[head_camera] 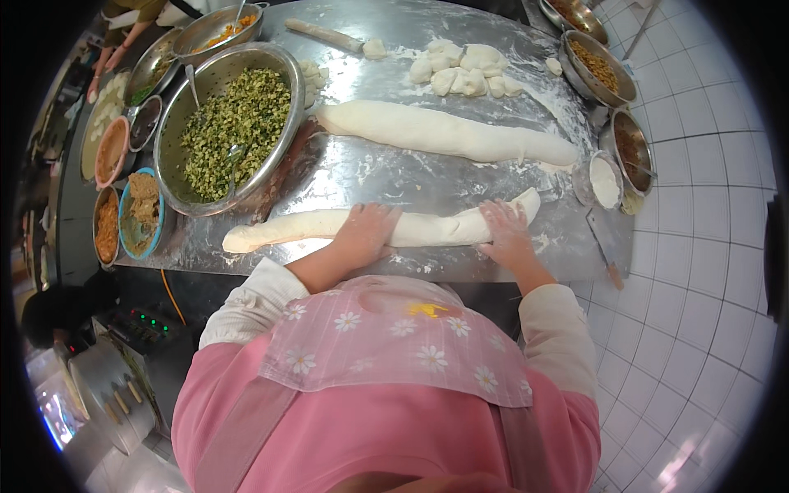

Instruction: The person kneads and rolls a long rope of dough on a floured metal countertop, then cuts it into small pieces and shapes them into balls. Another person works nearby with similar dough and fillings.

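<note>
A long roll of pale dough (428, 229) lies crosswise on the floured metal table (296, 185) in front of me. My left hand (368, 233) wraps over it just left of its middle, thumb on the near side. Near the right end, my right hand (506, 231) grips the same roll, with its fingers over the top and flour on them. The roll's right tip bends away from me. Behind it, a thicker dough roll (444, 130) lies roughly parallel, apart from both hands.
Dough pieces (465, 69) and a rolling pin (323, 35) lie at the back. A large steel bowl (161, 138) of chopped green filling stands left, beside smaller bowls. At right are a flour bowl (605, 180), filling bowls and a scraper (601, 243). Another person's arm (126, 40) reaches in far left.
</note>
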Available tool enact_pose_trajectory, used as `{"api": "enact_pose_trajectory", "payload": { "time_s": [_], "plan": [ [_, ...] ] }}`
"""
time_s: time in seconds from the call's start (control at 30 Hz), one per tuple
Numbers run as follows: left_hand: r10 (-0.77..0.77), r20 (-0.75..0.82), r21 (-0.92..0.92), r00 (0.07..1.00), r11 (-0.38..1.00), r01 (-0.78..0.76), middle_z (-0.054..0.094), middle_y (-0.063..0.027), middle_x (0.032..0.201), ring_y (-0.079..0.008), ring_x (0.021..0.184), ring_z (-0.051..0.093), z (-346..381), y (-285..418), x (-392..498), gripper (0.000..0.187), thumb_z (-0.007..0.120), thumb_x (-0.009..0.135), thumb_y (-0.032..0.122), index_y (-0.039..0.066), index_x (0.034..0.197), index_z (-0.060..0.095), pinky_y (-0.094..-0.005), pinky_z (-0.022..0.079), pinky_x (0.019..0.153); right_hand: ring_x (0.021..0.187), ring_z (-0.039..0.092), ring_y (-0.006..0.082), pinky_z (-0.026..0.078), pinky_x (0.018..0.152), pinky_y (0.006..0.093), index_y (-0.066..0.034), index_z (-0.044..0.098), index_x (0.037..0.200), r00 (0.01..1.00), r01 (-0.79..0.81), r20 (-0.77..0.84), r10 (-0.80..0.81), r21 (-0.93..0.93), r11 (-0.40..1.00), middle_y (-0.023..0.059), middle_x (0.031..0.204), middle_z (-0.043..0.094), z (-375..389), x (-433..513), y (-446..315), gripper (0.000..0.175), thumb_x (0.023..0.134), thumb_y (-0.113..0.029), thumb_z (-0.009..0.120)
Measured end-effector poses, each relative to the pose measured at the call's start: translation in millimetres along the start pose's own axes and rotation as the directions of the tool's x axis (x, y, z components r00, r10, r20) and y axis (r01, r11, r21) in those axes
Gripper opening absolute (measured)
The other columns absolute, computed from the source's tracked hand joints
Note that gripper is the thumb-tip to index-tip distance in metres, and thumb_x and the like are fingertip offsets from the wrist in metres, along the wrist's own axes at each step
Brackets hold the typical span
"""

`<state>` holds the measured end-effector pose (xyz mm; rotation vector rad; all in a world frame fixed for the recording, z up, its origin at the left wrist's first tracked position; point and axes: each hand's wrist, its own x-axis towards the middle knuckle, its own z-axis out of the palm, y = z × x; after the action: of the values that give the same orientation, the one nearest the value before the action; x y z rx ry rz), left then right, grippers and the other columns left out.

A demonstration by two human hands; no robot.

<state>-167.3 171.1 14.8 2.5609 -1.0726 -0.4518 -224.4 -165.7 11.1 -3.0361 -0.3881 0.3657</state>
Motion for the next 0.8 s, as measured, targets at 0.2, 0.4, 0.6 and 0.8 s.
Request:
{"api": "enact_pose_trajectory", "payload": {
  "time_s": [0.2,0.4,0.6,0.8],
  "plan": [
    [-0.088,0.096,-0.075,0.991,0.993,0.095,0.058,-0.0128,0.114,-0.0315,0.108,0.053,-9.1,22.7,24.7,0.064,0.08,0.072,0.029,0.007,0.127,0.055,-0.0443,0.04,0.094,0.127,0.047,0.032,0.027,0.113,0.0517,-0.0112,0.051,0.137,0.999,-0.035,0.031,0.033,0.071,0.997,0.0119,0.128,0.056,-1.3,2.8,57.0,0.079,0.068,-0.035,0.08],
    [-0.071,-0.261,-0.202,0.963,0.979,0.018,0.061,-0.0196,0.114,-0.0358,0.111,0.056,8.9,53.3,45.6,0.049,0.07,0.083,0.033,0.006,0.122,0.06,-0.0451,0.043,0.097,0.129,0.043,0.0347,0.03,0.109,0.0534,-0.0097,0.052,0.135,0.984,0.012,-0.176,0.011,0.13,0.991,0.015,0.133,0.05,33.1,-38.7,144.5,0.076,0.068,-0.034,0.081],
    [-0.688,-0.11,-0.582,0.718,0.629,0.514,0.063,-0.0226,0.114,-0.0389,0.11,0.058,21.0,28.8,108.6,0.039,0.059,0.091,0.032,0.003,0.116,0.063,-0.0447,0.044,0.099,0.142,0.032,0.0355,0.022,0.117,0.0555,-0.0084,0.049,0.139,0.987,0.034,-0.162,-0.017,0.104,0.994,0.0152,0.147,0.041,23.1,-42.8,125.4,0.078,0.072,-0.035,0.08],
    [-0.407,-0.735,-0.154,0.542,0.879,0.452,0.059,-0.0265,0.114,-0.0443,0.107,0.054,7.1,-0.5,74.2,0.051,0.069,0.081,0.025,-0.005,0.12,0.056,-0.0525,0.042,0.094,0.136,0.038,0.0347,0.024,0.115,0.054,-0.0083,0.05,0.138,0.99,0.054,-0.137,-0.038,0.114,0.992,0.0139,0.141,0.046,15.8,-35.0,138.1,0.075,0.073,-0.036,0.078]
  ]
}}
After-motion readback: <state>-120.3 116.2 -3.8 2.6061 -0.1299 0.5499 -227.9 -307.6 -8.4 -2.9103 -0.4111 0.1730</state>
